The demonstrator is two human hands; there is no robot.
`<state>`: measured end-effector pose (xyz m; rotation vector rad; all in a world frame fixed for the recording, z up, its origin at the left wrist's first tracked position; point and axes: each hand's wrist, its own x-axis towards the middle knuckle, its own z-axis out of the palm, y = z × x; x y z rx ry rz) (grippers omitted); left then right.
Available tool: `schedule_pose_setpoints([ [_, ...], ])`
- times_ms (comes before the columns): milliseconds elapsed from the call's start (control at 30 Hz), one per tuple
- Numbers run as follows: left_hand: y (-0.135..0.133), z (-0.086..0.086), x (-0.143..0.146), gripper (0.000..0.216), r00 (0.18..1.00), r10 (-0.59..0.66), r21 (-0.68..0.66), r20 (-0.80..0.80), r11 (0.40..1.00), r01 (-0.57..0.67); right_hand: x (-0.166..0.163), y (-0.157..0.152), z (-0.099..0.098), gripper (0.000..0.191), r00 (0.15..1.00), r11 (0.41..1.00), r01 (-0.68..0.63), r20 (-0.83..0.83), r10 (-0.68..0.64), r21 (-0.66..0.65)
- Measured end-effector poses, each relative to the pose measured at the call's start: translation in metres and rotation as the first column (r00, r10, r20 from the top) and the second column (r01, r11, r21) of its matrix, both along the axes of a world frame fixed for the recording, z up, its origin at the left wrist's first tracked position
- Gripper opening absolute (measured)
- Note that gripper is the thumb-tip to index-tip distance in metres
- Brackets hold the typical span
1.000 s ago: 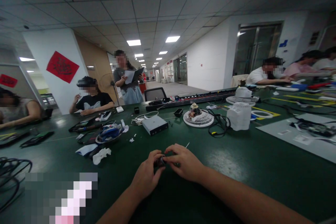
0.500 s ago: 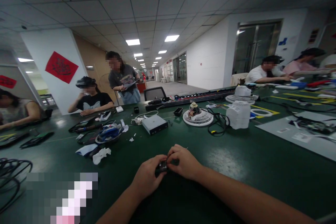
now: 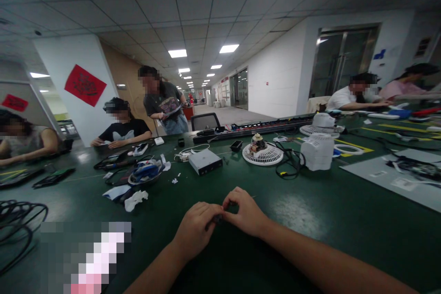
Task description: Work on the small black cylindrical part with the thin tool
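Observation:
My left hand (image 3: 195,232) and my right hand (image 3: 245,213) meet over the dark green table (image 3: 310,220), fingertips pinched together on a small dark part (image 3: 217,218) that is mostly hidden between them. A thin white stick pokes out past my right hand. Farther back lie a grey box (image 3: 204,161) and a white fan grille with a motor (image 3: 262,152).
A white fan housing (image 3: 317,151), black cables (image 3: 288,165), a blue and white object in a bowl (image 3: 144,172) and white scraps (image 3: 135,200) lie on the table. Seated people work at the left and right; one person stands at the far side with papers.
My hands have closed tighter over the small dark part, hiding more of it. The standing person has bent forward and lowered the papers. The view has shifted slightly.

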<state>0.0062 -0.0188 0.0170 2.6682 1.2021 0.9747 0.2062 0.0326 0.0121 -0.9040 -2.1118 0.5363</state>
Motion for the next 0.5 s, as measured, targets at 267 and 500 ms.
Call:
schedule_pose_setpoints([
  [267,-0.004,0.004,0.006,0.040,0.996,0.018,0.048,0.083,0.999,-0.022,-0.003,-0.004,0.007,0.013,0.992,0.995,0.047,0.114,-0.057,0.084],
  [500,0.002,-0.007,0.009,0.039,0.932,0.253,-0.172,0.259,0.962,-0.213,-0.005,-0.006,0.006,0.026,0.951,0.987,0.124,0.271,-0.148,0.103],
])
